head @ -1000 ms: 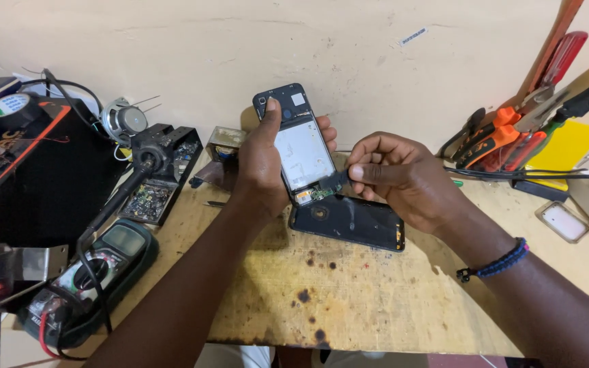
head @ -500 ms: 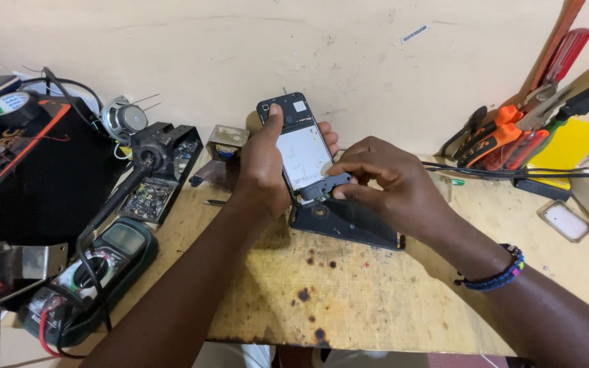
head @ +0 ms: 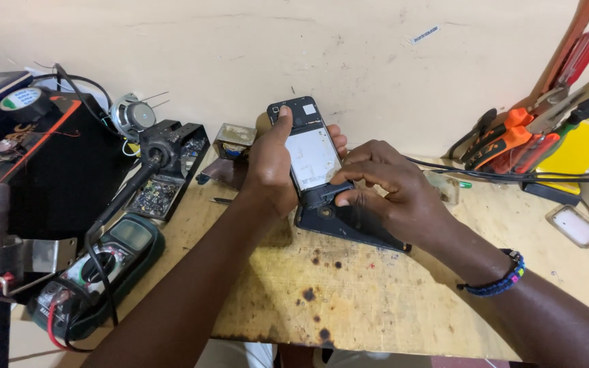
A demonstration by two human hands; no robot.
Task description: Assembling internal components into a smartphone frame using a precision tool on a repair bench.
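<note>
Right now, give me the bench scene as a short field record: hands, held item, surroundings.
left hand: grips opened phone, holding it tilted up off the bench
right hand: fingertips pressing a dark part at the phone's lower end
under phone: dark back cover lying on wooden bench
left side: green multimeter, soldering iron stand
right side: pliers and screwdrivers against wall

The tabletop (head: 376, 307) is rough, matt wood with dark scorch stains. The opened phone (head: 311, 153) shows dull silvery metal framed in black plastic; at its 5 o'clock lies a glossy black plastic cover (head: 349, 228). The meter (head: 97, 269) has matt green rubbery casing.
</note>
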